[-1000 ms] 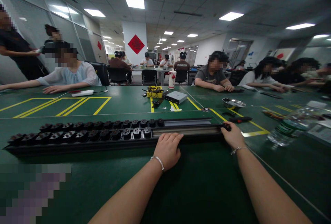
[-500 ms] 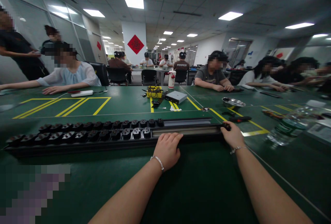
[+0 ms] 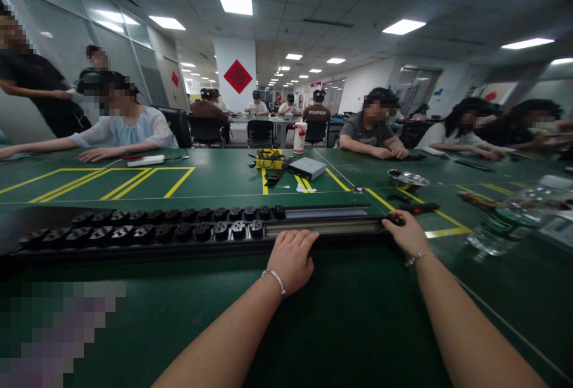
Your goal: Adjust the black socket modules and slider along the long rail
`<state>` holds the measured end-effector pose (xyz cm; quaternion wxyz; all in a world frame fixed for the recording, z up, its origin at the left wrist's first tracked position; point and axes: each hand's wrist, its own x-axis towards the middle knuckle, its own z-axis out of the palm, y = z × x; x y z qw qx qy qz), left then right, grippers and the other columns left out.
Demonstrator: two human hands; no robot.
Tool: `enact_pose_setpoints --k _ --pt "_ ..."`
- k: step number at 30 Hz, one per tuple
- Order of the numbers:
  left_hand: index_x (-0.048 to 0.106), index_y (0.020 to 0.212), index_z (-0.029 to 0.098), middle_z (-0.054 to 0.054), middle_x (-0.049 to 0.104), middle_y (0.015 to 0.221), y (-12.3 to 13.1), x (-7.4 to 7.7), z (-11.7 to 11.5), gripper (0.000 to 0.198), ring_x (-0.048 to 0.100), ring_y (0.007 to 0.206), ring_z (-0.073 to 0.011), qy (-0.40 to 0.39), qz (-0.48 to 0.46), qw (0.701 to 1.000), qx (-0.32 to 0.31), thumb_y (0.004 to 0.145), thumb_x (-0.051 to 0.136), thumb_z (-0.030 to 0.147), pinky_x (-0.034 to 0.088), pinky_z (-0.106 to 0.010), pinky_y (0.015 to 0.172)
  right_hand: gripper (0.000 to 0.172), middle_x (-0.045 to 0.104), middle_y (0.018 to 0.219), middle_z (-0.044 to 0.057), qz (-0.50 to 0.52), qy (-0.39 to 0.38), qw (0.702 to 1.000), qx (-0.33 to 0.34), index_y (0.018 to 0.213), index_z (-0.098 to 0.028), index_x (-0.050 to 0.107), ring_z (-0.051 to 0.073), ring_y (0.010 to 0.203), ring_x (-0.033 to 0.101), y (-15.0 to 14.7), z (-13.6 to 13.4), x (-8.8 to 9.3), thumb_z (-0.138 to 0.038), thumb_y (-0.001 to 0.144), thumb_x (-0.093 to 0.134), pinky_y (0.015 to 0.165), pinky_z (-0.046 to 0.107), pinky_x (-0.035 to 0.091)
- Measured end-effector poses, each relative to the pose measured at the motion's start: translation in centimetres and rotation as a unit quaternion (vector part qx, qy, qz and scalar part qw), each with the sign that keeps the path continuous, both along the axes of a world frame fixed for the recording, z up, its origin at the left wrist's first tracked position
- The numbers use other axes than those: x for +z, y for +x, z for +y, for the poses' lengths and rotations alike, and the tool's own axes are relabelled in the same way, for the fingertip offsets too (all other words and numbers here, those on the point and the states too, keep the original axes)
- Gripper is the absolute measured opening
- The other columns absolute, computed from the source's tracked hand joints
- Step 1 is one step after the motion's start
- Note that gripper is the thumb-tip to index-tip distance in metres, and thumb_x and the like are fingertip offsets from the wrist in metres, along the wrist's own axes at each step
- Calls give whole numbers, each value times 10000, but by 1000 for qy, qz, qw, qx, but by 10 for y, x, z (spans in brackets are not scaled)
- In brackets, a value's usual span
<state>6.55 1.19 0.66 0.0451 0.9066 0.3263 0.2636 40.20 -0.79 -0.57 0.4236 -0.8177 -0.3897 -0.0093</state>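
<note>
A long black rail (image 3: pixel 331 230) lies across the middle of the frame on a green counter (image 3: pixel 353 316), its left and central stretch filled with dark plug-like pieces (image 3: pixel 183 232). The left hand (image 3: pixel 292 264) rests at its near edge, right of these pieces, covering part of the rail; whether it grips is unclear. At the rail's right end, the right hand (image 3: pixel 409 234) pinches a small dark piece (image 3: pixel 396 219). A second rail (image 3: pixel 324 212) lies just behind; beyond, at right, are a metal bowl (image 3: pixel 408 178) and clear bottle (image 3: pixel 504 221).
</note>
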Motion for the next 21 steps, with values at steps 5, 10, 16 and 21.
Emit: enact_pose_setpoints --k 5,10,16,21 --pt "408 1221 271 5 505 1228 0 0 0 527 423 1097 -191 3 -2 1000 0 711 519 196 267 -379 985 386 599 923 58 1 -8 1000 -7 941 -216 587 220 834 540 -3 -1 2 -422 615 580 742 345 415" --pt "401 1228 270 5 502 1231 0 -1 1 535 422 1100 -194 3 -1 1000 -2 711 519 198 267 -383 985 388 600 943 61 15 -8 1000 -9 947 -215 592 221 851 539 -5 -1 4 -413 613 584 751 343 413" --pt "400 1228 270 4 504 1226 0 -1 1 530 421 1101 -194 1 1 1000 -4 715 512 198 266 -384 985 389 606 930 55 21 8 1000 -8 947 -213 600 216 842 544 -6 -1 3 -410 611 587 745 338 414" --pt "400 1228 271 5 503 1229 0 -1 1 531 420 1101 -191 1 -1 1000 -3 714 514 196 264 -382 987 418 612 908 57 23 14 1000 -7 956 -202 607 216 828 550 -3 -2 1 -429 604 594 733 340 418"
